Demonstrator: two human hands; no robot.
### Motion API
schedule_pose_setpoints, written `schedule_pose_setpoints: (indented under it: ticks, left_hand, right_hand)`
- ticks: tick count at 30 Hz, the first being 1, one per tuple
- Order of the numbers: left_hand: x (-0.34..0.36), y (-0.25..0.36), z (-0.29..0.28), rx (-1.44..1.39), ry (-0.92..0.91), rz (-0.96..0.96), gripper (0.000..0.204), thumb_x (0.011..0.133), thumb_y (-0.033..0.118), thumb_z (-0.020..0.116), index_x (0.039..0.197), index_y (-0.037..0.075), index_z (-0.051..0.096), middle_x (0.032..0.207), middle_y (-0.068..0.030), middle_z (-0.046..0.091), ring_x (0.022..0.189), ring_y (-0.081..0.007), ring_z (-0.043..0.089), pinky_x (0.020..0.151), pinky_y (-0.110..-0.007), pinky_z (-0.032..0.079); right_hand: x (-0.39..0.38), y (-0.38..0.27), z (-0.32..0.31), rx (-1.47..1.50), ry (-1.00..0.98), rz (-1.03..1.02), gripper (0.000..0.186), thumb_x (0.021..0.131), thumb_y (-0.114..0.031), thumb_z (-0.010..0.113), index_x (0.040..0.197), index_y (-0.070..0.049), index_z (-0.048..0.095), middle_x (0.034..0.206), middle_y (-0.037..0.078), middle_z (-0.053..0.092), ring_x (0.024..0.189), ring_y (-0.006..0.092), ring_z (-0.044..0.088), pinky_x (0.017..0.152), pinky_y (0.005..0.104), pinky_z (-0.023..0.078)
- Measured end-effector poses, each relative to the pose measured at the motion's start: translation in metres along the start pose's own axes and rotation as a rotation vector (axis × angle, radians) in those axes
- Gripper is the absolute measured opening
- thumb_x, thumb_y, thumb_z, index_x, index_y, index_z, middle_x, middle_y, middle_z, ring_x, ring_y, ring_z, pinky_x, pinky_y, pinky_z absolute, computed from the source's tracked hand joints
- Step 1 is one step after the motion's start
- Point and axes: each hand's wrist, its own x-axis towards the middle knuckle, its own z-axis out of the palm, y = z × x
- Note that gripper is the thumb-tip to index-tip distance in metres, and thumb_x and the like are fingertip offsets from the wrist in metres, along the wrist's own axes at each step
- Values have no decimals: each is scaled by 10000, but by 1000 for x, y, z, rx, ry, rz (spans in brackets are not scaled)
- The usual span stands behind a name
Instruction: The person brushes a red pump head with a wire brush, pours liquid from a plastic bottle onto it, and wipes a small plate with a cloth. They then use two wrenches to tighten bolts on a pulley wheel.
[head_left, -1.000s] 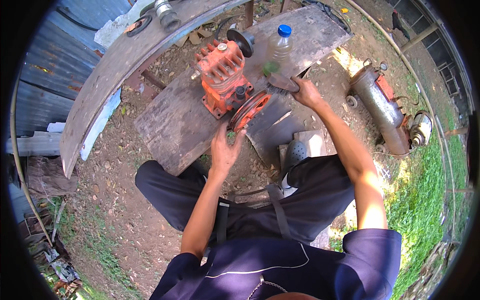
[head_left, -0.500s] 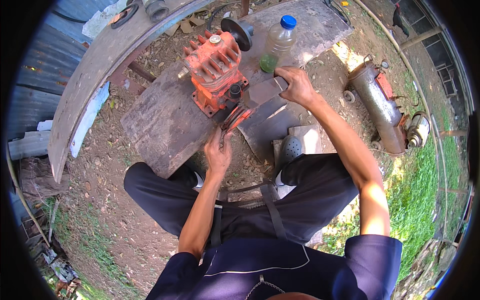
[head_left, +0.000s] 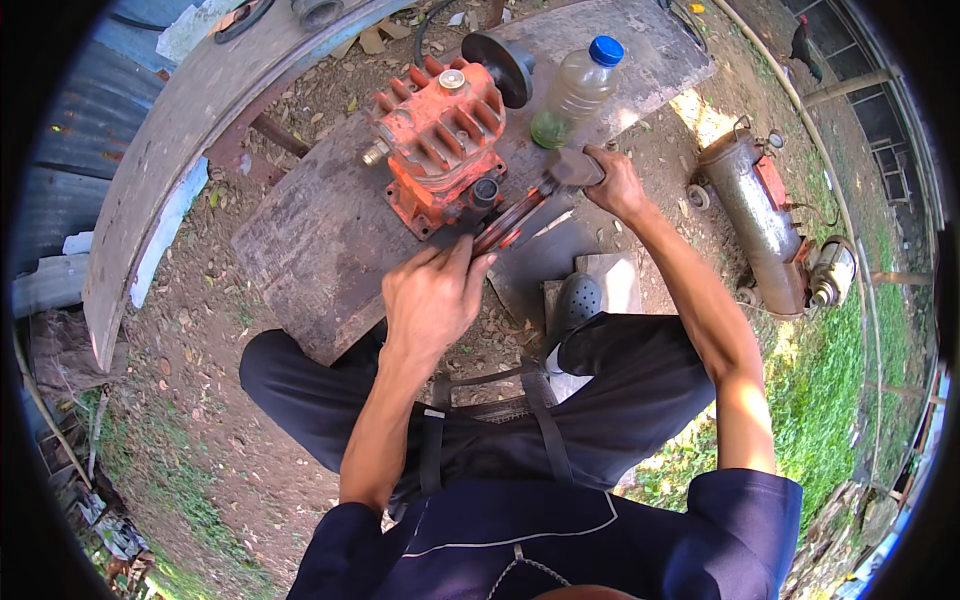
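Far left of the pump we see a corrugated metal sheet (head_left: 85, 210), then, closer in, a curved wooden board (head_left: 165, 170). A weathered plank bench (head_left: 310, 250) runs beneath the pump and out on both sides.

Our left hand (head_left: 430, 300) is just on the near side of the pump, thumb and fingers at the near rim of the pulley wheel. Fingertips partly hidden, so we can't tell how firm that hold is.

Landmark: orange finned pump (head_left: 440, 130), upright on the bench. The pulley wheel (head_left: 510, 222) sits at its near right side, seen nearly edge-on. A black round disc (head_left: 500, 68) stands off its far right side.

Right of the pump we have a clear bottle (head_left: 577, 92), blue cap, green at the bottom, standing on the bench. Also right of it, nearer us: a block brush (head_left: 573, 170) at the wheel's far edge. Our right hand (head_left: 618, 187) grips its outer end, fingers closed round it.

Well apart, right of the pump: a metal tank (head_left: 755, 220) on the ground.
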Motion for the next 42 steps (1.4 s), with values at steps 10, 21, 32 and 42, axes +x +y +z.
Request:
schedule_pose_setpoints:
  ticks: [10,21,32,42]
  left_hand:
    - [-36,-28,51,-189,221,-127,321,846,233,730,1044,-14,680,837,-165,698,761,-322,680,650,-381,535]
    - [-12,-14,29,-92,137,-24,318,839,235,735,1036,-8,679,855,-150,701,758,-323,674,665,-392,534]
    - [0,5,20,-68,94,-54,315,832,264,733,1014,10,696,845,-150,697,765,-325,666,680,-402,535]
    - [0,3,27,-82,181,-50,313,825,270,735,1007,19,699,848,-143,700,787,-308,663,697,-399,529]
  right_hand:
    - [4,-2,3,-24,27,-1,235,699,-62,684,924,-37,624,876,187,666,844,390,650,736,448,530]
    - [18,-38,-19,-52,0,-185,275,721,-92,694,987,-49,641,891,177,681,850,387,659,751,464,539]
    - [7,-13,-8,-63,-76,10,342,671,-45,713,1007,-48,647,1004,171,689,948,376,652,808,457,528]
    - [-5,-11,-1,-69,-41,176,382,638,-21,728,1006,-71,643,969,150,685,919,372,652,814,426,533]
